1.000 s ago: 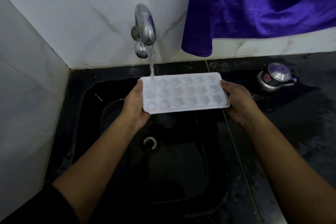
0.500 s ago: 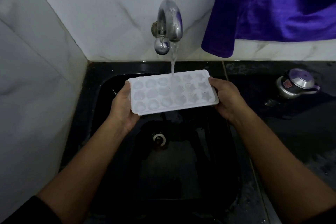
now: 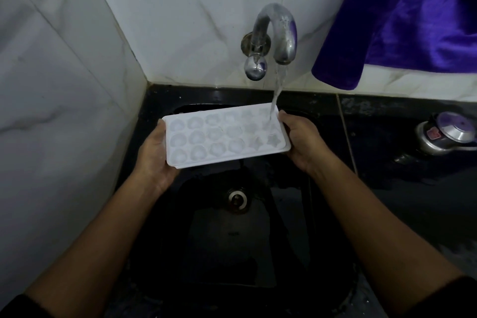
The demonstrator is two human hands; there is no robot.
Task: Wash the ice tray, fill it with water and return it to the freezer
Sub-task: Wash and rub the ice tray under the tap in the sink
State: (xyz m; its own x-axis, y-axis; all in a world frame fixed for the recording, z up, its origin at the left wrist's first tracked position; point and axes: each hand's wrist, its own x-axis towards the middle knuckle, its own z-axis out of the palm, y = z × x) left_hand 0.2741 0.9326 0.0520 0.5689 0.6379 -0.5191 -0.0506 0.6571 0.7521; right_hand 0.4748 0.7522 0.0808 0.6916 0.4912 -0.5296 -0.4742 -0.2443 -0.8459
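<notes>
The only label I can find is a small red one (image 3: 432, 134) on the steel pressure cooker (image 3: 446, 137) off to my right, and its writing is too small to read.

My left hand (image 3: 152, 160) grips the left short end of the white ice tray (image 3: 224, 137), thumb along the top edge and fingers tucked underneath, out of sight. My right hand (image 3: 299, 142) grips the right short end the same way, thumb on the rim. Both forearms reach forward over the black sink (image 3: 165, 95), wrists roughly level.

I hold the tray above the basin, cavities up and nearly flat (the right end sits a little farther from me). The stream of water (image 3: 277, 95) from the curved metal tap (image 3: 278, 31) lands in the far right cells, just beside my right thumb. The drain (image 3: 237, 199) lies below the tray. A purple cloth (image 3: 413, 13) hangs against the white tiled wall (image 3: 180, 20) to the right of the tap, and the cooker stands on the dark, wet desk (image 3: 413, 188) beside the sink.
</notes>
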